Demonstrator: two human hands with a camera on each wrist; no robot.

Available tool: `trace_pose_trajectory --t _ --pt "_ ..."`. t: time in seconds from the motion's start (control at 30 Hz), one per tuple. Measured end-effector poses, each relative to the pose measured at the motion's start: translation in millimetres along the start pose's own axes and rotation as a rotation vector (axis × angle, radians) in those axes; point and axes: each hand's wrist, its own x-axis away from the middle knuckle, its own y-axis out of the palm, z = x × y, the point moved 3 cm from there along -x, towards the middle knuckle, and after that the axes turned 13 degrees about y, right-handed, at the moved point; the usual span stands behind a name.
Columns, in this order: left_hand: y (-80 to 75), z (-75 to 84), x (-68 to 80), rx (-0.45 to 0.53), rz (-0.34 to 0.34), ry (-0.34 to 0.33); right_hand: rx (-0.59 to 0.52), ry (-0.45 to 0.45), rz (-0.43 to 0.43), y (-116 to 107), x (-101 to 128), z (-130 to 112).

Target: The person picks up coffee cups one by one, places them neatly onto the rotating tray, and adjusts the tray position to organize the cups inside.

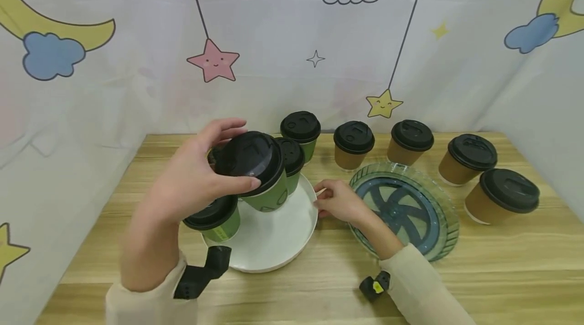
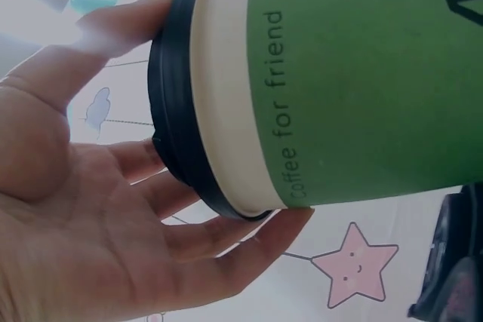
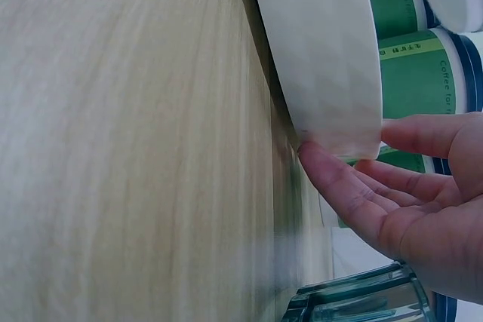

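My left hand (image 1: 201, 173) grips a green paper cup (image 1: 266, 195) by its black lid (image 1: 248, 160) and holds it tilted above a round white tray (image 1: 278, 244). The left wrist view shows the cup (image 2: 362, 81), printed "Coffee for friend", with fingers (image 2: 249, 243) curled round the lid rim. Another green cup (image 1: 216, 218) stands on the tray's left side, and two more green cups (image 1: 301, 135) stand at its far edge. My right hand (image 1: 339, 201) touches the tray's right rim (image 3: 332, 73) with straight fingers (image 3: 343, 194).
A clear glass plate with a dark blue wheel pattern (image 1: 403, 208) lies right of the tray. Several brown lidded cups (image 1: 353, 145) stand in an arc behind and to the right of it. Curtain walls close in the wooden table (image 1: 502, 274) on three sides.
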Motion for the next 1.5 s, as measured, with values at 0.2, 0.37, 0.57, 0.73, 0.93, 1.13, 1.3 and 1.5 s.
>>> trace_pose_trajectory --t 0.2,0.37,0.57,0.73,0.93,1.13,1.3,1.5 --pt "16.8 -10.5 6.1 0.005 -0.022 -0.020 -0.005 -0.001 -0.001 0.6 0.4 0.8" --pt "28.4 -19.4 12.1 0.010 -0.030 -0.036 -0.008 -0.003 -0.005 1.2 0.9 0.5" --pt "38.0 -25.6 15.1 -0.004 -0.065 -0.056 -0.011 -0.011 -0.002 1.6 0.6 -0.7" --pt "43.4 -29.7 16.0 -0.020 -0.083 -0.049 -0.016 -0.008 -0.004 1.3 -0.2 -0.3" --pt "48.2 -35.4 19.6 -0.025 -0.085 -0.030 -0.021 -0.012 -0.010 1.4 -1.3 0.5" --pt "53.2 -39.1 23.1 -0.034 -0.076 -0.011 -0.019 -0.010 -0.013 1.3 -2.3 0.9" --pt "57.9 -40.0 25.4 -0.056 -0.082 -0.013 -0.017 -0.006 -0.009 0.9 -2.2 1.4" --pt "61.1 -39.4 26.8 -0.107 -0.085 -0.030 -0.018 -0.011 -0.006 0.2 -1.0 2.1"
